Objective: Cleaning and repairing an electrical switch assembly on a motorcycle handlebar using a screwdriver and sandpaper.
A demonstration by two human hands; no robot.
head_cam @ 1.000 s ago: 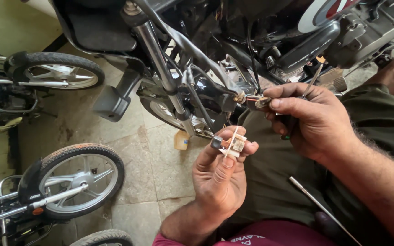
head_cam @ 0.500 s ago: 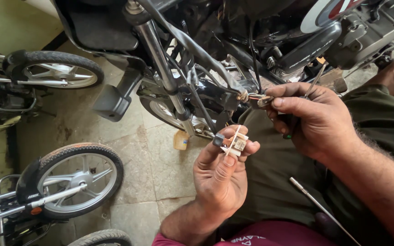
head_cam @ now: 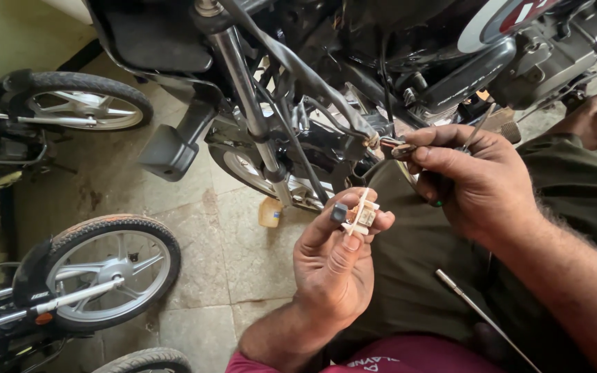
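While two parked motorcycle wheels sit idle at the left edge — one spoked wheel (head_cam: 84, 102) in the upper left, another wheel (head_cam: 108, 269) in the lower left on the stone floor (head_cam: 229, 262) — the work sits right of centre. Just beside the motorcycle's front fork (head_cam: 247, 103), low on the floor, lies a small pale cap (head_cam: 269, 212). The left hand (head_cam: 333, 266) is raised in the middle of the frame, fingers curled and pinching a small white-and-copper electrical part (head_cam: 361, 213) between thumb and forefinger; compared with a second ago it has turned only slightly, the part tipped a little more upright and kept at the same spot. To its right, the right hand (head_cam: 475, 179) is closed around a thin tool and grips the end of a bundle of wires (head_cam: 385, 143) coming off the motorcycle frame; it has barely moved, so wires and part remain near each other but apart — nothing is joined. A slim metal rod (head_cam: 485, 318) lies across the lap at lower right, untouched, and a bare foot (head_cam: 595, 121) rests at the upper right.
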